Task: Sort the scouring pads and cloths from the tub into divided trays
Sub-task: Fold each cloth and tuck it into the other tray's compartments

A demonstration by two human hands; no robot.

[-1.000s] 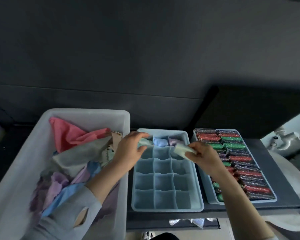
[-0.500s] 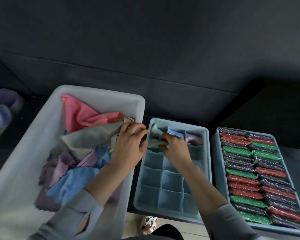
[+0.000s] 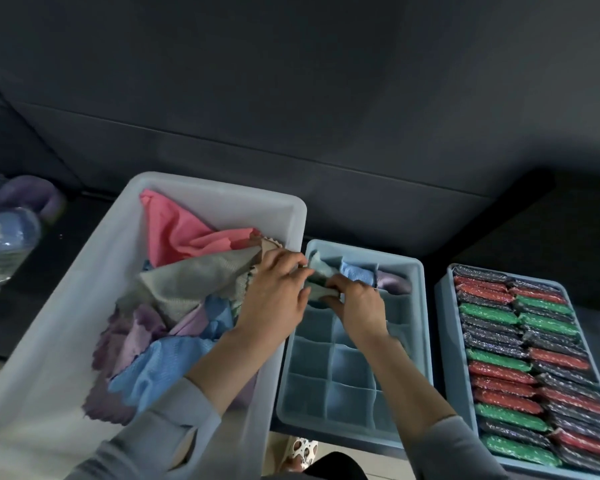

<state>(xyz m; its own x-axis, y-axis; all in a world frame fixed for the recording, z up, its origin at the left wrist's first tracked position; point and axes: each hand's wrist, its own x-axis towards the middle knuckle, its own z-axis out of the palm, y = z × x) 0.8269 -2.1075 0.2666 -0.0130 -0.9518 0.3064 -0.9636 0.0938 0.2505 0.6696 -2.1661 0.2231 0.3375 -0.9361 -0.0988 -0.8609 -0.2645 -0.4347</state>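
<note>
Divided tray (image 3: 354, 424): blue, rectangular, with soft-looking fabric walls that make a grid of square cells; it is the landmark for all places below.
Pale green cloth (image 3: 321, 277): soft, folded and crumpled, at the far-left cell of the divided tray, partly hidden by fingers; whether it already sits fully in the cell I cannot tell.
Left hand (image 3: 274, 296): over the left rim of the divided tray, fingers curled and pinching the pale green cloth.
Right hand (image 3: 359, 306): above the far cells of the divided tray, fingers bent down and gripping the same cloth from the right.
Blue cloth (image 3: 357, 275): folded, with a fine woven texture, in the far-middle cell of the divided tray.
Lilac cloth (image 3: 394, 284): smooth, folded, in the far-right cell of the divided tray.
Tub (image 3: 84, 289): large, translucent white plastic, with rounded corners, directly left of the divided tray; it holds a loose pile of pink, grey, lilac and blue cloths, some with zigzag edges.
Scouring pad tray (image 3: 442, 306): blue, right of the divided tray, filled with two rows of glittery flat pads in red, green and dark colour.
Sleeves (image 3: 160, 441): grey, soft knit, near the front of the divided tray.
</note>
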